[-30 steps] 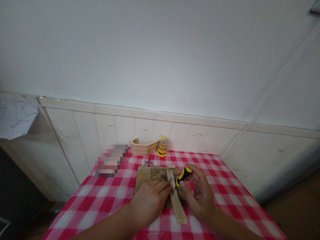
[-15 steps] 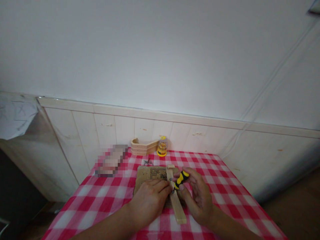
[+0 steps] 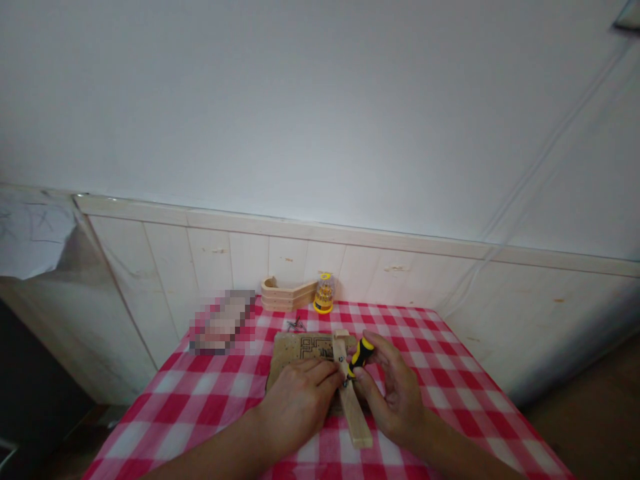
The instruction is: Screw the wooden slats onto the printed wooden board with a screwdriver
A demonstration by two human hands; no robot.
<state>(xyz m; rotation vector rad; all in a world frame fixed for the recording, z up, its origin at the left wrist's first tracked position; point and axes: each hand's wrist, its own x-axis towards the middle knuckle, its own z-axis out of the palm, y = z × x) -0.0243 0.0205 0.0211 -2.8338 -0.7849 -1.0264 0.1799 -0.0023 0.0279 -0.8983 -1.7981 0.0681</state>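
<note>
My right hand point(image 3: 393, 393) is closed around a short screwdriver point(image 3: 360, 355) with a black and yellow handle, its tip pointing down at a narrow wooden strip point(image 3: 351, 400). The strip lies across a flat wooden board point(image 3: 303, 350) with dark engraved patterns. My left hand point(image 3: 300, 397) rests on the board with its fingertips pinched at the strip, right by the screwdriver tip. Anything held in that pinch is too small to make out.
The red and white checked tablecloth point(image 3: 440, 387) covers the table. At the back by the panelled wall stand stacked curved wooden pieces point(image 3: 285, 295) and a yellow bit holder point(image 3: 325, 293). Small dark screws point(image 3: 297, 325) lie behind the board. A blurred patch point(image 3: 223, 321) sits at left.
My right hand has turned and lowered the screwdriver handle slightly toward the strip. The left hand has stayed in place.
</note>
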